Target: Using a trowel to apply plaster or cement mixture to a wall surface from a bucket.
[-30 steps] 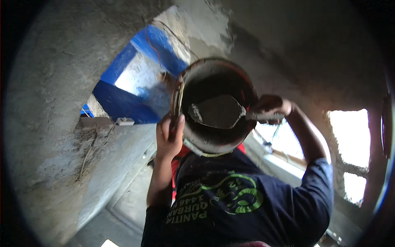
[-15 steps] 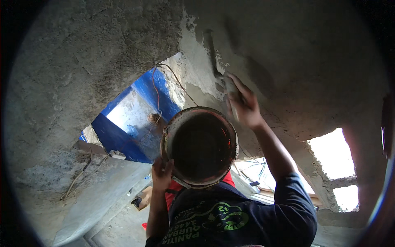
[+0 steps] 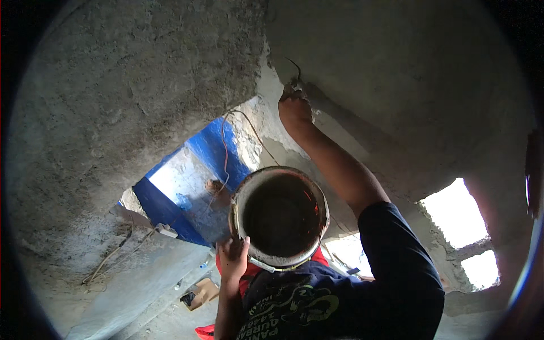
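Observation:
My left hand (image 3: 231, 258) grips the left rim of a round bucket (image 3: 240, 207), its thumb over the edge. The bucket is held close in front of my body, its open mouth up, with a dark inside and some grey crust round the rim. My right arm reaches far up to the wall. There my right hand (image 3: 296, 110) is closed on a trowel (image 3: 298, 71), whose thin dark blade shows nearly edge-on against the grey plaster (image 3: 362, 62). The trowel's handle is hidden in my fist.
Rough, bare wall (image 3: 147, 68) fills the upper left. Below it, an opening shows blue panels (image 3: 164, 207), with a loose cable (image 3: 252, 126) hanging at its corner. A white power strip (image 3: 166, 230) lies left of the bucket. Lower down is a cardboard box (image 3: 204, 293); bright window openings (image 3: 456, 212) are at right.
My right hand has moved up and left along the wall with the trowel, and its blade has turned edge-on. The bucket and my left hand sit slightly lower in view.

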A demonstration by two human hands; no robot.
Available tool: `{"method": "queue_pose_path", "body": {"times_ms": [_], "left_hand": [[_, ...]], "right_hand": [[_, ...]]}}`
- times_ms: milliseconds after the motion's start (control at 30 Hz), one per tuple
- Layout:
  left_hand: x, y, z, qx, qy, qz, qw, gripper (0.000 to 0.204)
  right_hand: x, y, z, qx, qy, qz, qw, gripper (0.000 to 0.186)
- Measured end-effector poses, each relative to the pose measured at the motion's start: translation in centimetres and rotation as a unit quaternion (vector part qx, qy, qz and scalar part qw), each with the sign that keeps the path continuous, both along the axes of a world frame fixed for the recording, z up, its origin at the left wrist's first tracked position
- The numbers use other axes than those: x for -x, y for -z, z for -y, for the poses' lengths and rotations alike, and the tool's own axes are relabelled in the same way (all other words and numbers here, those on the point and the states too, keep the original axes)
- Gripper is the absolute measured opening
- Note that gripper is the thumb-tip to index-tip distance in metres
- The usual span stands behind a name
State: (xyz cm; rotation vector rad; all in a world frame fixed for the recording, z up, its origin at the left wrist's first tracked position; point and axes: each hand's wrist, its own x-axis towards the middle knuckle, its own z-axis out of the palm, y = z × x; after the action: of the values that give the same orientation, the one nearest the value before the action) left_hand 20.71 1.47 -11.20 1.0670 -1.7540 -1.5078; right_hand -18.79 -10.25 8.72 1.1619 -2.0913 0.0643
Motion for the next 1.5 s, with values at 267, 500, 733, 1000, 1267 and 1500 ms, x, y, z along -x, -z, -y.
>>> {"method": "queue_pose_path", "body": {"times_ms": [267, 500, 733, 1000, 1267, 1500], "left_hand": [[-0.1, -3.2, -0.6, 0.016, -0.028, -0.042, 0.999, 0.032], [0.9, -1.6, -1.1, 0.069, -0.04, -0.022, 0.997, 0.032], [0.8, -1.7, -1.4, 0.042, -0.015, 0.041, 0.998, 0.036], [1.6, -1.9, -1.6, 0.127, -0.032, 0.041, 0.991, 0.044], [0.0, -1.0, -1.9, 0.088, -0.041, 0.04, 0.994, 0.044], [0.2, 0.6, -1.5, 0.138, -0.019, 0.08, 0.987, 0.048]], "right_hand": [[-1.4, -1.3, -3.4, -0.161, -0.029, 0.072, 0.984, 0.03], [1.5, -4.0, 1.9, -0.097, -0.053, 0.051, 0.993, 0.032], [0.5, 1.7, -3.1, -0.146, -0.03, 0.086, 0.985, 0.031], [4.6, 1.3, -1.5, -0.109, -0.004, -0.061, 0.992, 0.028], [-1.5, 4.1, -8.2, -0.279, 0.008, 0.129, 0.952, 0.026], [3.1, -3.3, 0.3, -0.064, -0.062, -0.01, 0.996, 0.021]]}}
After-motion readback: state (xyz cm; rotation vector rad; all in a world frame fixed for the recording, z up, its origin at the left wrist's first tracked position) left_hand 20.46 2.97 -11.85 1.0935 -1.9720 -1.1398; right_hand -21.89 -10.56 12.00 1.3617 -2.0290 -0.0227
